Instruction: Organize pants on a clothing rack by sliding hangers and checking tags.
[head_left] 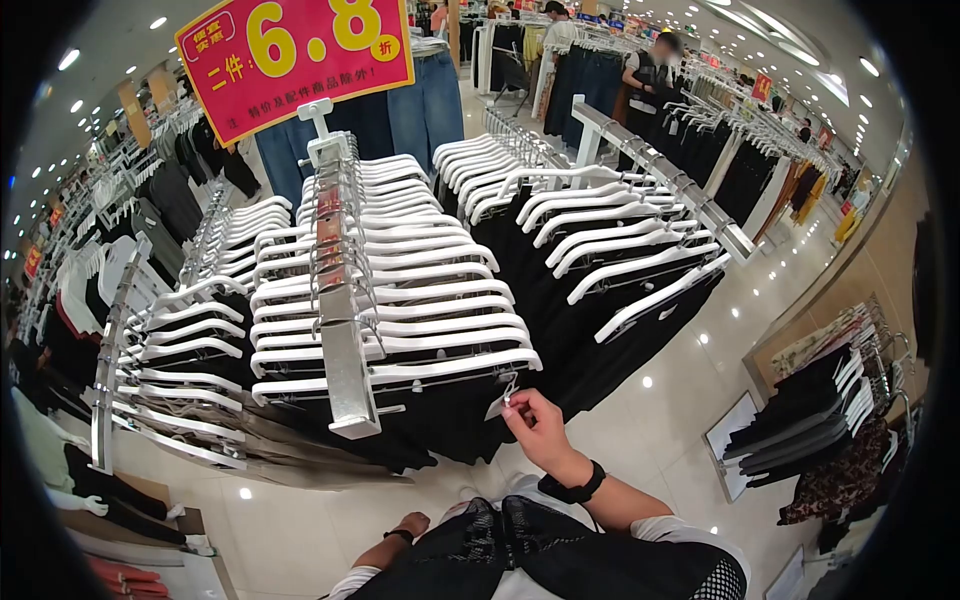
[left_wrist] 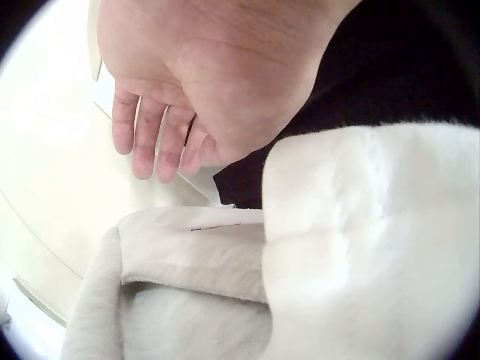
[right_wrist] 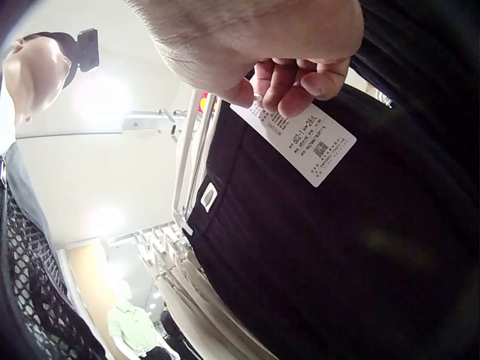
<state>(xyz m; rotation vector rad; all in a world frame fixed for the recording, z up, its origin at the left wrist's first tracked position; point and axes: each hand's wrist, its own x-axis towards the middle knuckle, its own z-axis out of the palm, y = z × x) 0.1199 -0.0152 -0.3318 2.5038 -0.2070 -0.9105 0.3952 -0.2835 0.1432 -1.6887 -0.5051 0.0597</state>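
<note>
My right hand (head_left: 530, 415) is raised to the front of a clothes rack and pinches a small white price tag (head_left: 497, 405). The right wrist view shows the fingers (right_wrist: 296, 79) curled on that tag (right_wrist: 304, 139), which hangs against a black garment (right_wrist: 315, 247). The garment hangs from a white hanger (head_left: 400, 372) on the metal rail (head_left: 340, 340). My left hand (head_left: 408, 525) hangs low by my body. In the left wrist view its fingers (left_wrist: 154, 139) are relaxed and straight, holding nothing, above the pale floor and a white sleeve (left_wrist: 360, 247).
Rows of white hangers with black garments fill the racks (head_left: 620, 250) ahead. A red sale sign (head_left: 295, 50) stands above the middle rail. More racks (head_left: 840, 420) line the right wall. A glossy floor aisle (head_left: 690, 370) runs to the right, where a person (head_left: 650, 75) stands far off.
</note>
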